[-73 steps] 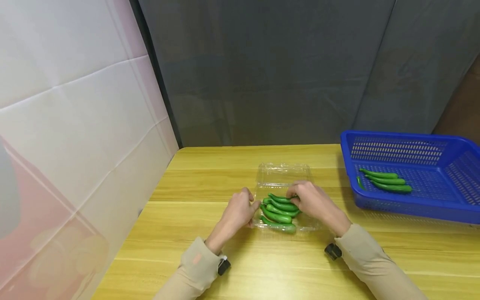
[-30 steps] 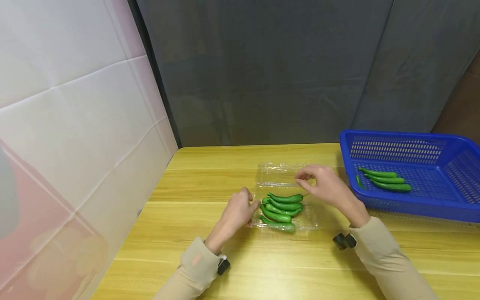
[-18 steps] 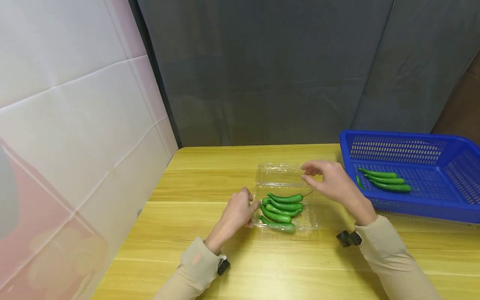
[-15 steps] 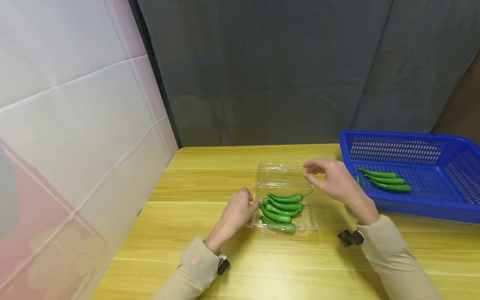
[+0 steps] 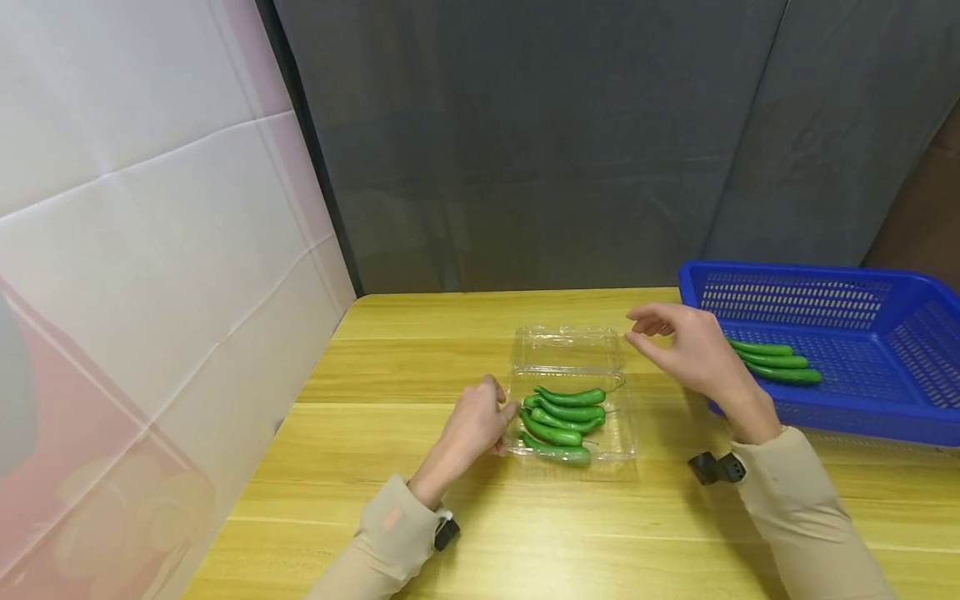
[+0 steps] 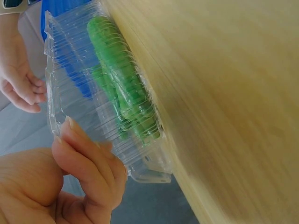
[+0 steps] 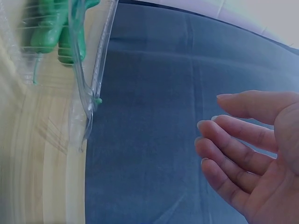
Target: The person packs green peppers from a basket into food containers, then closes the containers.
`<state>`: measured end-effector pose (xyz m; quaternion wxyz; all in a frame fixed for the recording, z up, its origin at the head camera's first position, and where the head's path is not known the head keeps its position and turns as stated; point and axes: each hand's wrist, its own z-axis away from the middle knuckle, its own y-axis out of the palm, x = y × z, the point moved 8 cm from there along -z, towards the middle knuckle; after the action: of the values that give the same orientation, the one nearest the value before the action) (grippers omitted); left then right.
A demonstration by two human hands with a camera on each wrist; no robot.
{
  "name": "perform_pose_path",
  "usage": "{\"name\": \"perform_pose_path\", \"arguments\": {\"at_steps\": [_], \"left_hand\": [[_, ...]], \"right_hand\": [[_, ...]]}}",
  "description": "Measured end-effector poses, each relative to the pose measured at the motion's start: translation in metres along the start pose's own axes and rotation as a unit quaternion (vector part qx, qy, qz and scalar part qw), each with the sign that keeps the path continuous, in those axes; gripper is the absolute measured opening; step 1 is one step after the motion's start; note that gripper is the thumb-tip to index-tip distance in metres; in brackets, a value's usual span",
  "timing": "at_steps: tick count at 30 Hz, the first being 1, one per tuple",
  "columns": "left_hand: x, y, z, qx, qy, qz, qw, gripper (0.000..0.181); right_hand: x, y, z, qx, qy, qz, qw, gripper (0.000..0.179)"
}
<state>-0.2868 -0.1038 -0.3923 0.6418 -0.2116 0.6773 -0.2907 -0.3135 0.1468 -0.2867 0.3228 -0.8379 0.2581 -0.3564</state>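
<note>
Right hand (image 5: 696, 350) hangs loosely curved, holding nothing; left hand (image 5: 477, 418) pinches clear plastic hinged box (image 5: 618, 433) | long green peppers (image 5: 573, 413) inside; more in blue plastic basket (image 5: 847, 418) | looks mid-packing; next probably means grabbing another

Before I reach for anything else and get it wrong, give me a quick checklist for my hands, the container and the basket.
1. Left hand steadying the clear container: ok, at its left rim.
2. Right hand free: ok, holding nothing, fingers apart from the thumb.
3. Lid open: ok, folded back on the far side.
4. Peppers in the container all clear of its rim: cannot tell; one stem reaches close to the right edge.
5. Blue basket emptied: not ok, three peppers in the basket show.
6. Nothing more behind the right hand: cannot tell, it hides part of the basket.
</note>
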Motion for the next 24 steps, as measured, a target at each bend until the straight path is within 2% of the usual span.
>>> {"name": "perform_pose_path", "arguments": {"at_steps": [24], "left_hand": [[0.000, 0.000, 0.000, -0.001, -0.008, 0.002, 1.0000, 0.025]], "right_hand": [[-0.013, -0.030, 0.006, -0.046, 0.013, 0.014, 0.9988, 0.027]]}}
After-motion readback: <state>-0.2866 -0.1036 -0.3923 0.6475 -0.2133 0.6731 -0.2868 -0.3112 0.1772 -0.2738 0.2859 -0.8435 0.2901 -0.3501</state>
